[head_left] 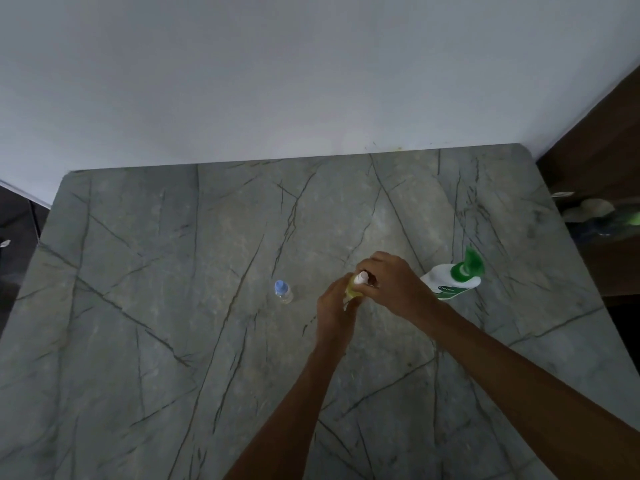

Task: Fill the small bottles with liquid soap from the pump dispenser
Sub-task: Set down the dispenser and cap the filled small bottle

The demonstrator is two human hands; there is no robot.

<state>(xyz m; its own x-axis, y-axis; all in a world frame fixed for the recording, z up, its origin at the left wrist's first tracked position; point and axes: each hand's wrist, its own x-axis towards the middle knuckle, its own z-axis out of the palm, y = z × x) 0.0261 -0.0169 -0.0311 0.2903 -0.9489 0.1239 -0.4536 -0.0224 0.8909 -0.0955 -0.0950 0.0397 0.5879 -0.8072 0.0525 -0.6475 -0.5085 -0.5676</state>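
Hands are meeting just right of the middle of the head view, over a grey-green stone tabletop [173, 306] veined with dark lines. The left hand [334, 306], its forearm rising from the bottom edge, is wrapping its fingers round the body of a small bottle [352, 291] that is holding yellowish liquid, gripping it from the left and lower side. The right hand [391, 282], its arm coming in from the lower right corner, is curling over the bottle from the right, its fingertips pinching the white cap [362, 277] at the top. Fingers are covering the join, so I cannot tell whether the cap is sitting fully on the neck. The bottle is showing only between the two hands, and they are hiding whether its base is touching the tabletop.

Just right of the right hand, near its wrist, the pump dispenser [446, 280] is standing on the tabletop, a white body with a green collar and a blurred green pump head pointing toward the upper right. Left of the hands and apart from them, a second small bottle [283, 292] with a pale blue cap is standing upright, clear, with a little pale liquid showing low inside.

A white wall [277, 81] is filling the upper half of the frame behind the tabletop. Dark wooden furniture [595, 140] is running down the right edge, with blurred green and pale shapes [602, 216] lying there, too indistinct to tell apart.
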